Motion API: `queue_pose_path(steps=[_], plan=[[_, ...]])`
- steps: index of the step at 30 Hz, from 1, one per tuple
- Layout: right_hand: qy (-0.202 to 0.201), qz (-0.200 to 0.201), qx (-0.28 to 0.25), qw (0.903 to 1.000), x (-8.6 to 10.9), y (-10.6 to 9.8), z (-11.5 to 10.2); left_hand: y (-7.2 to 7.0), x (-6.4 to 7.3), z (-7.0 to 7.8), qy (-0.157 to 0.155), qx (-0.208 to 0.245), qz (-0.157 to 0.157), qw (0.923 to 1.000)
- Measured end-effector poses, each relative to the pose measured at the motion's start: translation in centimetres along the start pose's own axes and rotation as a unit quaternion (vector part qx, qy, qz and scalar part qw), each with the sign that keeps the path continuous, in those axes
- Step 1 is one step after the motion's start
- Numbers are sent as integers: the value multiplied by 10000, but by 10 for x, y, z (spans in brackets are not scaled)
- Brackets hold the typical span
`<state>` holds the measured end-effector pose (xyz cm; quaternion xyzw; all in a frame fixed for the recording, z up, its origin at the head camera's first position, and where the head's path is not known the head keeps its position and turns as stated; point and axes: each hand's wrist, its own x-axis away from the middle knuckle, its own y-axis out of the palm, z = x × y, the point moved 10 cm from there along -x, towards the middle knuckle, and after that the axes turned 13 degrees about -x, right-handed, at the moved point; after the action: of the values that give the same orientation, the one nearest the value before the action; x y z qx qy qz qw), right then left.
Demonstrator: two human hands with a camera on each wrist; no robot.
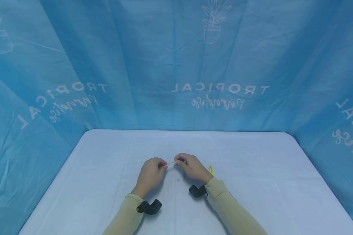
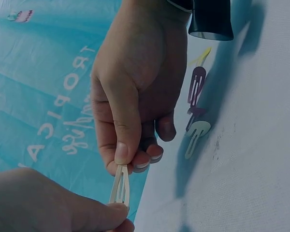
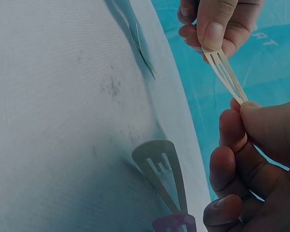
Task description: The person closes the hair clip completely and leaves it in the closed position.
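Both hands hold a cream snap hair clip [image 1: 171, 163] between them, raised over the table. My left hand [image 1: 150, 176] pinches one end with thumb and forefinger; my right hand [image 1: 194, 168] pinches the other. In the left wrist view, the right hand [image 2: 135, 82] comes down from above and the left hand [image 2: 48, 205] reaches in from the lower left. The clip's slotted strips show between the thumbs. In the right wrist view, the left hand [image 3: 217, 26] is at the top and the right hand [image 3: 256, 164] at the lower right.
Beyond the right hand, a yellow clip [image 2: 203, 55], a dark purple clip [image 2: 196, 84] and a pale clip [image 2: 197, 135] lie on the white table [image 1: 238, 153]. Thin green strands [image 3: 144, 55] lie near its edge. Blue printed curtains [image 1: 153, 65] surround it.
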<state>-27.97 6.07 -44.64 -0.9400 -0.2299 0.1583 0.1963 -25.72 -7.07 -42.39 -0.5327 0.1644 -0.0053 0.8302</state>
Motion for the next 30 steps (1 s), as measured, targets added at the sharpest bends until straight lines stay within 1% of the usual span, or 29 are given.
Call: queue_pose_path(steps=[3,7,12,15,21,25,28,30], plan=[[13,-14,1,10000,0,0,0,-1,0,1,104,-39,95,9999],[-18,-9,8,10000,0,0,-1,-2,1,2,146,-33,171,9997],[-69,-40,5,10000,0,1,-1,-2,1,2,147,-56,166,9997],[-50,-56,-16,10000,0,1,0,-2,1,2,182,-78,175,9997],[-8,-104,-47,9999,0,1,3,-1,1,1,140,-92,158,9997],[-9,-128,-55,9999,-1,1,4,-1,2,3,168,39,184,9997],[-10,-43,-56,10000,-1,-1,4,-2,3,4,145,187,197,9995],[0,51,-45,10000,-1,-2,4,-3,2,3,69,239,198,9995]])
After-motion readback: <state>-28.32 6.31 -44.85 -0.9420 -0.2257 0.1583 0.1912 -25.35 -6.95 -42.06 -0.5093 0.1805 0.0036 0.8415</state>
